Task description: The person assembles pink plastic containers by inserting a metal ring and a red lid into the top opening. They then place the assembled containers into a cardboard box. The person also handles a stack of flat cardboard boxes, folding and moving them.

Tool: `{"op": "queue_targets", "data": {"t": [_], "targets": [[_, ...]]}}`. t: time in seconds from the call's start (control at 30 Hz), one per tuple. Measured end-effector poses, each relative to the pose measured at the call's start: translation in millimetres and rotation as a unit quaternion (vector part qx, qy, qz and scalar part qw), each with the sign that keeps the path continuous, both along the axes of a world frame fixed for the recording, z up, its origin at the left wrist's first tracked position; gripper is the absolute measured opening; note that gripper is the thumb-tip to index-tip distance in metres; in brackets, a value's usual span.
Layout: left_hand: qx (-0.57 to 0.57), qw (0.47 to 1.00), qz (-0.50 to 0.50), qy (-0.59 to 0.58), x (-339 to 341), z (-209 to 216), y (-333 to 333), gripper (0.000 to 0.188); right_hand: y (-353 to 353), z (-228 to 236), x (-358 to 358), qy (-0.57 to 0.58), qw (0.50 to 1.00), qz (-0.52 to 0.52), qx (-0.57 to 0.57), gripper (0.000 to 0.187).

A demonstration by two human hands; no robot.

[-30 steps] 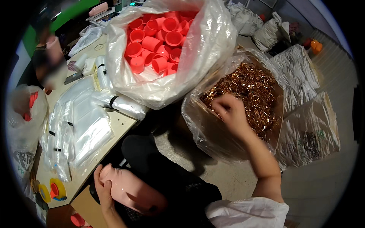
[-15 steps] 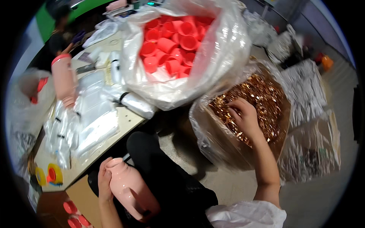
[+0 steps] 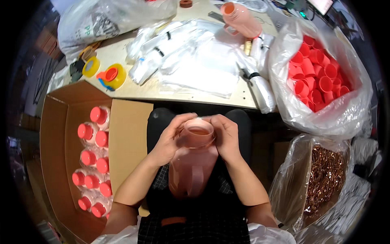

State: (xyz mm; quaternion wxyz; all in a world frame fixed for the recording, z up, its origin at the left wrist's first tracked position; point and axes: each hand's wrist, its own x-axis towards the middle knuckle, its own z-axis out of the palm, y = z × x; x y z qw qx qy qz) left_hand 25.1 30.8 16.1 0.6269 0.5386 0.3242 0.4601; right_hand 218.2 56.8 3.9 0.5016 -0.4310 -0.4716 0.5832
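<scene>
Between my knees sits a pink handled flask point(image 3: 183, 166), its open mouth facing up and the handle toward me. My left hand point(image 3: 172, 138) is closed around the left side of the neck. On the opposite side, my right hand point(image 3: 226, 138) presses curled fingers against the neck and rim. A thin line circles the neck below the mouth; whether it is a separate ring, I cannot tell. Any small piece under the fingertips is hidden. Copper-coloured metal pieces point(image 3: 325, 179) fill a lined carton at the lower right.
Left of me, an open carton point(image 3: 130, 138) holds several bottles with red caps. Ahead, the table point(image 3: 191, 94) bears clear plastic bags point(image 3: 203, 65), tape rolls point(image 3: 115, 76) and another pink flask point(image 3: 243, 22) on its side. A large plastic sack point(image 3: 284, 101) of red cups stands at the right.
My right hand has left the copper-coloured pieces and come to the flask's neck. The flask is now centred before me, between both hands. My view has swung to the left.
</scene>
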Motion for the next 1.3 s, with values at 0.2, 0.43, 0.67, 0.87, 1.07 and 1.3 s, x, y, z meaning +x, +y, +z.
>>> {"op": "queue_targets", "data": {"t": [0.2,0.43,0.67,0.87,1.07,1.3], "targets": [[-0.108,0.991,0.077,-0.034,-3.5,-6.1,-15.1,0.063,-42.0,-1.4,1.7,0.009,0.999,0.053,-0.002,0.039],[-0.079,0.992,0.099,-0.020,4.1,3.4,-24.1,0.065,-70.0,-3.5,-9.5,0.096,0.995,0.009,0.038,0.044],[0.018,0.989,0.142,0.031,2.3,-6.0,-38.4,0.056,-69.4,-11.7,-12.9,0.059,0.984,-0.029,0.167,0.033],[-0.004,0.981,0.189,0.046,5.8,2.0,-45.9,0.052,-64.9,-19.0,-15.2,0.017,0.965,-0.080,0.250,0.017],[-0.010,0.976,0.190,0.105,3.4,7.7,-46.7,0.057,-61.1,-10.8,-15.6,0.026,0.968,-0.068,0.242,0.011],[-0.095,0.974,0.203,-0.013,-0.1,6.8,-68.9,0.054,-64.4,9.4,-16.3,0.117,0.990,0.077,-0.005,0.041]]}}
